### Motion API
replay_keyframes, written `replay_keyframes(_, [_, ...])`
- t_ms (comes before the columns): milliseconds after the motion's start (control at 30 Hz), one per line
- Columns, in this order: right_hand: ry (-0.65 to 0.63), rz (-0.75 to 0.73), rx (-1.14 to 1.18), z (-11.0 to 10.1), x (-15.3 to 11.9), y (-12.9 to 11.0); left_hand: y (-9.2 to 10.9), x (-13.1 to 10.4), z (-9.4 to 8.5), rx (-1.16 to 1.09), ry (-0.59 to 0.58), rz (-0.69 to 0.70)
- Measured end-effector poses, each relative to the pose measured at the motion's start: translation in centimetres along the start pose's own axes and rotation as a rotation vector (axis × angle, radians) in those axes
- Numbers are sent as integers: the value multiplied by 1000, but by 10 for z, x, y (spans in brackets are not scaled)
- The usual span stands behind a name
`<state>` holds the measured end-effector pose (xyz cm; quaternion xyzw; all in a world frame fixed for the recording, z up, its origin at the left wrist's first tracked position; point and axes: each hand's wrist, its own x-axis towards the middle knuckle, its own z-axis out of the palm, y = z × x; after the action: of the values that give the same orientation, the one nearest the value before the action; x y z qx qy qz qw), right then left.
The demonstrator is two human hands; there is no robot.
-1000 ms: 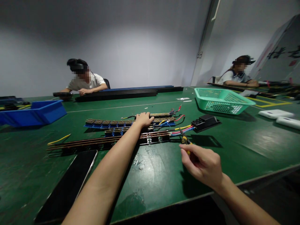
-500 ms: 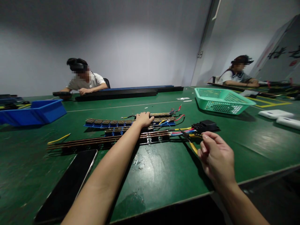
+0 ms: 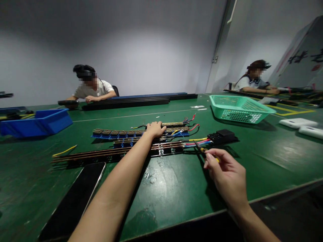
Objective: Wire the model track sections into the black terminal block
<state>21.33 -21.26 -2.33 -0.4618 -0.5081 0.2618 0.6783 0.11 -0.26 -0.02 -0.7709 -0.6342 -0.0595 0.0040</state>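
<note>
My left hand (image 3: pixel 155 129) lies with fingers spread over slim blue and black strips carrying copper-coloured bars. Under and beside it are a blue-based strip (image 3: pixel 121 133) and, nearer to me, a long black strip (image 3: pixel 93 154). Coloured wires (image 3: pixel 196 143) run from the black strip's right end to a black connector block (image 3: pixel 223 136). In my right hand (image 3: pixel 227 173) is a pair of yellow-handled pliers (image 3: pixel 202 149), closed in the grip, dark tips pointing at those wires. Whether the tips touch a wire I cannot tell.
A phone (image 3: pixel 75 198) lies at the near left, a blue bin (image 3: pixel 52 122) behind it. A green basket (image 3: pixel 239 109) stands at the right, near white boxes (image 3: pixel 297 123). Long black bars (image 3: pixel 131 102) lie at the back, where two people sit.
My right hand has moved slightly left and closed around the pliers, whose handles were spread apart before. My left hand stays on the strips.
</note>
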Motion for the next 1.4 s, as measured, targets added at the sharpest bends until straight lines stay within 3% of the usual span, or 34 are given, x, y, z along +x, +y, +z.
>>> replay_keyframes(167, [-15, -214, -172, -2, -10, 0, -1, 2, 2, -7, -5, 1])
replay_keyframes(467, [189, -138, -152, -16, 4, -4, -1, 2, 2, -12, -17, 5])
replay_keyframes(600, [228, -206, -268, -17, 11, -3, -2, 2, 3, -17, -2, 13])
replay_keyframes(700, [109, -370, -443, -15, 17, -2, -2, 2, 3, -11, 0, 14])
replay_keyframes(900, [-192, -895, -761, -12, 28, -1, -1, 1, 2, 1, -1, 10])
replay_keyframes(1067, [-309, -1078, -873, -14, 33, 1, 0, 1, 0, 10, -11, 8])
replay_keyframes(1300, [-223, -1032, -806, -13, 36, 2, 1, -1, -1, 1, -10, 4])
replay_keyframes(1400, [-227, -911, -710, -11, 37, -5, 0, -1, -1, -4, -13, 7])
